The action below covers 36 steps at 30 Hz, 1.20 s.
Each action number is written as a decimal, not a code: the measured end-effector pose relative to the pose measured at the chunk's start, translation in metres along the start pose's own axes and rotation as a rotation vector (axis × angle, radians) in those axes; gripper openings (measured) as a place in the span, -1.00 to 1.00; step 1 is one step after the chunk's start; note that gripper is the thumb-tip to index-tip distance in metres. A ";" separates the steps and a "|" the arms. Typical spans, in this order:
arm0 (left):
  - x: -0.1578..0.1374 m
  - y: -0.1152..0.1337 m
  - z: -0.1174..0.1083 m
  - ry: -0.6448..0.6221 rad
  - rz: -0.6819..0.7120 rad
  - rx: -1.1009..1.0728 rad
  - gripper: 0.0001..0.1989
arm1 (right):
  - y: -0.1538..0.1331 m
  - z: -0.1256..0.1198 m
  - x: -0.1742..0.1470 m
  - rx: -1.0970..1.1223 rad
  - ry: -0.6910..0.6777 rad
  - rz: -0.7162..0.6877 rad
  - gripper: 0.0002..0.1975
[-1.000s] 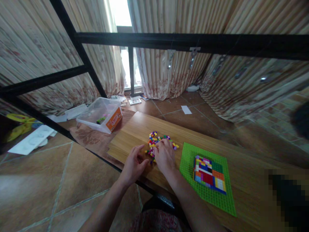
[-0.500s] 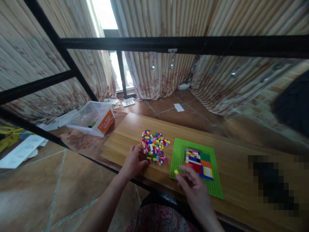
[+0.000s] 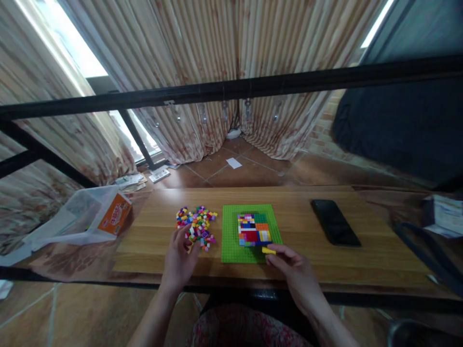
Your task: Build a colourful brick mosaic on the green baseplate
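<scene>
My right hand (image 3: 294,270) pinches a yellow toy brick (image 3: 268,250) between thumb and fingers, just over the front right part of the green baseplate (image 3: 229,250). A block of many-coloured bricks (image 3: 251,236) sits on that baseplate, close to the pinched brick. To the left, my left hand (image 3: 181,255) rests at the near edge of a pile of loose bricks (image 3: 198,219). Its fingers are curved, with the thumb apart from them, and I see nothing held there.
A black phone (image 3: 335,222) lies on the right of the wooden table (image 3: 296,205). Beyond the table's left end stands a clear plastic box (image 3: 87,205) with an orange label. A black metal bar (image 3: 217,91) crosses above the far side, before the curtains (image 3: 202,48).
The view has swung to the right. My right hand has carried the yellow brick from the baseplate's left front part to its right front part. My left hand stays beside the pile.
</scene>
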<state>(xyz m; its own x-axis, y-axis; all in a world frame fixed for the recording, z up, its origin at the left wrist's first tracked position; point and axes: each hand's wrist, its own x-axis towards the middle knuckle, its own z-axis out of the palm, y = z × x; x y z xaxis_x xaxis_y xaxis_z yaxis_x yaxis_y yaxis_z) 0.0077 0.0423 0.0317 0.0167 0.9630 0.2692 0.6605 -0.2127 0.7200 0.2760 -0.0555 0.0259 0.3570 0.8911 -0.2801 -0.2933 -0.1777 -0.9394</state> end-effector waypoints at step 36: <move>0.069 0.091 0.138 -0.537 0.217 -0.124 -0.69 | -0.006 -0.010 0.138 -0.611 -0.149 -0.463 -0.71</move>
<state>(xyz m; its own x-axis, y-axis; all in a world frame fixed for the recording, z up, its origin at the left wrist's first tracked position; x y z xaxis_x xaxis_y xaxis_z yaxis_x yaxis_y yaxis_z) 0.1729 0.1123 0.0275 0.5404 0.8375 0.0809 0.5073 -0.4010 0.7628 0.3357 0.0643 -0.0088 0.1886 0.9696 0.1558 0.4126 0.0658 -0.9085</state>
